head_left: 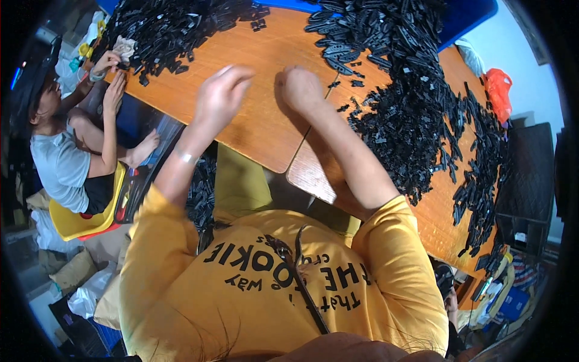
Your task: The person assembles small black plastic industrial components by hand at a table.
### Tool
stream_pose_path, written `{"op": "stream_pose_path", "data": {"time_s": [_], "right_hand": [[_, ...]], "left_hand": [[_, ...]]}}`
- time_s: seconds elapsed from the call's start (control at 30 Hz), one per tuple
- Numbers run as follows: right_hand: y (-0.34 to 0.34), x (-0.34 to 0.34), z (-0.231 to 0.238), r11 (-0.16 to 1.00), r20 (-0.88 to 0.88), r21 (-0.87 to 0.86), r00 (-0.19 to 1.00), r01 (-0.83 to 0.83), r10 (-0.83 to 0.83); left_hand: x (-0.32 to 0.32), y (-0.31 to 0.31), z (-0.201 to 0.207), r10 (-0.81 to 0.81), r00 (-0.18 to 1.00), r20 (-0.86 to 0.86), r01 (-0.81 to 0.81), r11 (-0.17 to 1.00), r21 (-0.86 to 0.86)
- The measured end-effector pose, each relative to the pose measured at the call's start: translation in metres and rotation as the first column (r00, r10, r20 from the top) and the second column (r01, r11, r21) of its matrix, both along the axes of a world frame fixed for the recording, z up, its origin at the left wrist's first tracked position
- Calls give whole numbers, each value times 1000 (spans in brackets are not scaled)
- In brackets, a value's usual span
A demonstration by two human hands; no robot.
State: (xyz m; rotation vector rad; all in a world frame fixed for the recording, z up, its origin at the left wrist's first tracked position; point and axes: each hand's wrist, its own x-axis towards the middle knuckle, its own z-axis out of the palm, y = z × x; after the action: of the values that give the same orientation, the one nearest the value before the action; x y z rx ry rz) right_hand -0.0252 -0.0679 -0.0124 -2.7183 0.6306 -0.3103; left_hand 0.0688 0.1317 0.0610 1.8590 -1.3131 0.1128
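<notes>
Over the wooden table (259, 133), my left hand (220, 93) is raised, its bent fingers smeared by motion; whether anything is in them does not show. My right hand (300, 89) is closed like a fist close above the tabletop, with its fingers curled under and its grip hidden. Several small loose black plastic pieces (357, 83) lie just right of my right hand. Beyond them spreads a heap of small black plastic parts (392, 120). Longer ridged black plastic parts (344, 51) are piled behind it.
Another black heap (169, 36) covers the far left. More long black parts (473, 181) line the table's right side. A blue bin (470, 21) and red plastic bag (498, 93) stand beyond. At left a person (66, 157) sits on a yellow basin (69, 220), hands at the table edge.
</notes>
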Motion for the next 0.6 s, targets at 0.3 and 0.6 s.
{"op": "stream_pose_path", "data": {"time_s": [0.3, 0.6], "right_hand": [[40, -130, 30, 945, 191, 322, 981, -54, -10], [16, -166, 42, 823, 235, 544, 912, 164, -337]], "left_hand": [[-32, -212, -51, -286, 890, 356, 210, 948, 238], [-35, -198, -59, -181, 975, -132, 204, 961, 189]]}}
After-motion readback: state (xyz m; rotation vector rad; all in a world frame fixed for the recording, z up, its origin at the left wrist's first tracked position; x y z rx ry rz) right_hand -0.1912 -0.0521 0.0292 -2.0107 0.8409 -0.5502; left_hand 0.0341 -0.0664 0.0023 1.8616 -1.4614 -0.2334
